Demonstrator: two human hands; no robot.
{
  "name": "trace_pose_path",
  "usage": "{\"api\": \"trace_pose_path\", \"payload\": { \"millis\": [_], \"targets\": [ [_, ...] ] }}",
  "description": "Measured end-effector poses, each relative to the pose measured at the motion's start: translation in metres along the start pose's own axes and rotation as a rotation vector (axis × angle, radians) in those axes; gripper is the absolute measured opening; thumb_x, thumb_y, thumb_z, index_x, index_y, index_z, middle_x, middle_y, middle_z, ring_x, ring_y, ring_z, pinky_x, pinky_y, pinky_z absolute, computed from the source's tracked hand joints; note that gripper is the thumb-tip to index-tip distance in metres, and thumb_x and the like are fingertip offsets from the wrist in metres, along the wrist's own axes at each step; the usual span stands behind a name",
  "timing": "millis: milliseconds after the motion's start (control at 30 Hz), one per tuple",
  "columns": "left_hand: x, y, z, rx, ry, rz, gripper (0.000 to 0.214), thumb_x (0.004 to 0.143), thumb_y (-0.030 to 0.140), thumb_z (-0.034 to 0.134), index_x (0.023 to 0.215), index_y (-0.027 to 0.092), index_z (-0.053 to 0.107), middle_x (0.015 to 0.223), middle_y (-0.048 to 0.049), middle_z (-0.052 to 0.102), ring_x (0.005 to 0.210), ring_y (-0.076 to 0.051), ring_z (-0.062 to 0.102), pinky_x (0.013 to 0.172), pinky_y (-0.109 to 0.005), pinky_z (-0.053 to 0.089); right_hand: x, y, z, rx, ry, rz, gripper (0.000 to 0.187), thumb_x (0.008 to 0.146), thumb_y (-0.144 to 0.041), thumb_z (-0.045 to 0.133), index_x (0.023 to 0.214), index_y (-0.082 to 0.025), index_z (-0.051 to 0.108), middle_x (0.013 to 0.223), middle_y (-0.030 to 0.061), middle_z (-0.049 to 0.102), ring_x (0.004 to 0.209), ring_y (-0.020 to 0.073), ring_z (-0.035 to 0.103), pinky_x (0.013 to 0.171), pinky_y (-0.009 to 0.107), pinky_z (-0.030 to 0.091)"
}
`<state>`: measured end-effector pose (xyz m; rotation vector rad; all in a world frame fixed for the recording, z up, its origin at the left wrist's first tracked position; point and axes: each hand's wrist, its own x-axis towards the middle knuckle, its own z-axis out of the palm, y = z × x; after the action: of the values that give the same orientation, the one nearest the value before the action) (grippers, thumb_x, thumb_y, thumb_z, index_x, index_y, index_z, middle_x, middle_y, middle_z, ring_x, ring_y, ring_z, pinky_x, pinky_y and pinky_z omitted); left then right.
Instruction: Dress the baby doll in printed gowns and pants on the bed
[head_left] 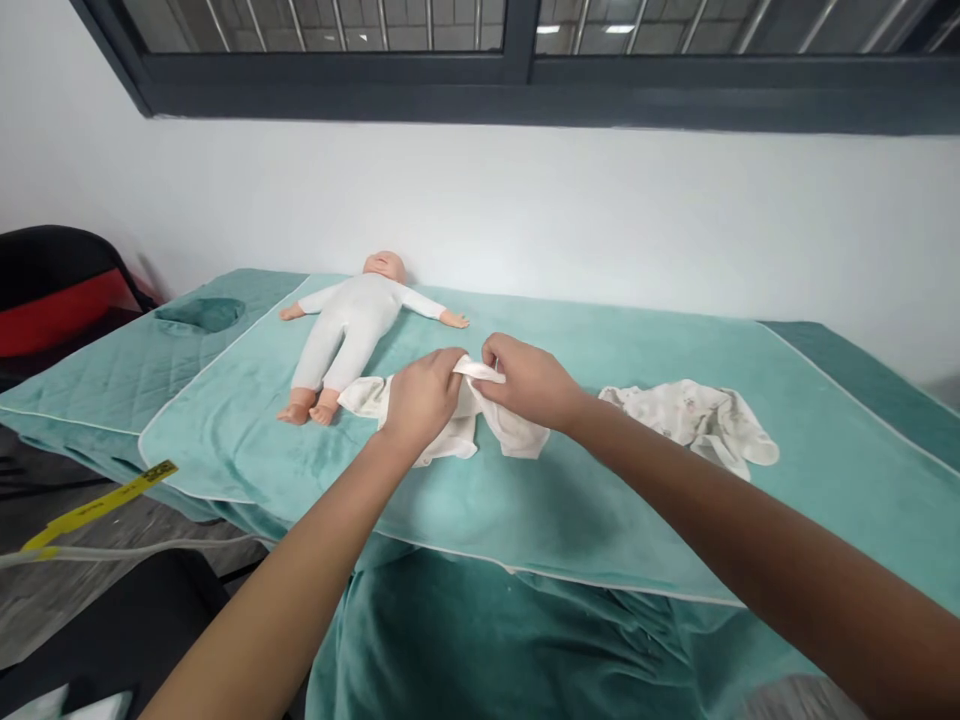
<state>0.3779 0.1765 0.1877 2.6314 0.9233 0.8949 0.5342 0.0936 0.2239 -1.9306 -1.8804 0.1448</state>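
Note:
Both of my hands grip a small cream baby garment [517, 432] over the green bed, its exact kind hard to tell. My left hand [425, 393] is closed on one side of its bunched edge. On the other side, my right hand [531, 377] pinches the same edge, so a narrow band stretches between them. The garment's lower parts hang down to the bed cover, partly hidden by my hands. Just beyond on the left, a baby doll [352, 315] in a white body lies on its back with arms spread.
A second, patterned baby garment [690, 415] lies crumpled on the green bed cover [570, 530] at the right. A pale wall with a dark window frame [480, 95] rises behind. Chairs, one with a red seat back [67, 310], stand left, near a yellow tag [105, 508] on a tube.

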Motion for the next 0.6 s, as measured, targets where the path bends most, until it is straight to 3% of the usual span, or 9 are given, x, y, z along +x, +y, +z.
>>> {"api": "trace_pose_path", "payload": {
  "millis": [167, 267, 333, 400, 467, 533, 600],
  "targets": [
    [0.017, 0.040, -0.043, 0.030, 0.104, 0.035, 0.033, 0.093, 0.023, 0.040, 0.117, 0.023, 0.063, 0.106, -0.0069, 0.071, 0.095, -0.026, 0.065, 0.077, -0.034, 0.044, -0.005, -0.018, -0.025, -0.041, 0.221, -0.075, 0.018, 0.089, -0.031, 0.047, 0.102, -0.022, 0.055, 0.098, 0.0050, 0.064, 0.080, 0.0207, 0.057, 0.064, 0.029, 0.037],
    [0.025, 0.041, -0.063, 0.175, 0.138, 0.033, 0.032, 0.090, 0.021, 0.042, 0.114, 0.025, 0.063, 0.106, -0.0075, 0.070, 0.091, -0.026, 0.065, 0.072, -0.033, 0.043, 0.000, -0.013, -0.049, -0.153, 0.377, -0.065, 0.019, 0.087, -0.023, 0.046, 0.101, -0.020, 0.058, 0.099, 0.0075, 0.063, 0.086, 0.0236, 0.057, 0.070, 0.032, 0.039],
    [0.029, 0.032, -0.070, 0.246, 0.155, 0.016, 0.034, 0.086, 0.016, 0.043, 0.111, 0.025, 0.065, 0.108, -0.0082, 0.069, 0.088, -0.026, 0.064, 0.068, -0.033, 0.042, 0.004, 0.000, -0.062, -0.170, 0.416, -0.004, 0.018, 0.084, -0.020, 0.048, 0.097, -0.020, 0.060, 0.095, 0.0074, 0.063, 0.085, 0.0241, 0.057, 0.072, 0.033, 0.041],
    [0.029, 0.021, -0.073, 0.243, 0.180, -0.034, 0.035, 0.082, 0.014, 0.044, 0.107, 0.025, 0.067, 0.107, -0.0085, 0.070, 0.086, -0.027, 0.064, 0.067, -0.033, 0.041, 0.003, 0.020, -0.065, -0.109, 0.379, 0.083, 0.017, 0.080, -0.019, 0.051, 0.093, -0.020, 0.061, 0.092, 0.0062, 0.064, 0.082, 0.0232, 0.057, 0.073, 0.034, 0.043],
    [0.025, 0.012, -0.072, 0.175, 0.192, -0.095, 0.035, 0.078, 0.015, 0.047, 0.104, 0.025, 0.069, 0.099, -0.0081, 0.071, 0.085, -0.028, 0.064, 0.067, -0.034, 0.041, -0.007, 0.042, -0.054, 0.056, 0.266, 0.147, 0.016, 0.081, -0.023, 0.052, 0.093, -0.020, 0.063, 0.092, 0.0047, 0.067, 0.082, 0.0224, 0.059, 0.075, 0.034, 0.046],
    [0.018, 0.006, -0.069, 0.076, 0.189, -0.141, 0.037, 0.076, 0.016, 0.048, 0.105, 0.025, 0.070, 0.087, -0.0068, 0.070, 0.079, -0.027, 0.062, 0.067, -0.033, 0.040, -0.027, 0.063, -0.030, 0.299, 0.103, 0.156, 0.024, 0.086, -0.032, 0.052, 0.104, -0.020, 0.064, 0.102, 0.0046, 0.069, 0.092, 0.0232, 0.063, 0.082, 0.035, 0.049],
    [0.012, 0.005, -0.065, -0.016, 0.182, -0.167, 0.039, 0.075, 0.016, 0.049, 0.106, 0.026, 0.070, 0.076, -0.0047, 0.068, 0.070, -0.025, 0.060, 0.065, -0.032, 0.040, -0.054, 0.082, 0.001, 0.489, -0.043, 0.173, 0.046, 0.089, -0.045, 0.054, 0.129, -0.023, 0.055, 0.131, 0.0072, 0.062, 0.112, 0.0251, 0.061, 0.091, 0.038, 0.050]
  ]
}}
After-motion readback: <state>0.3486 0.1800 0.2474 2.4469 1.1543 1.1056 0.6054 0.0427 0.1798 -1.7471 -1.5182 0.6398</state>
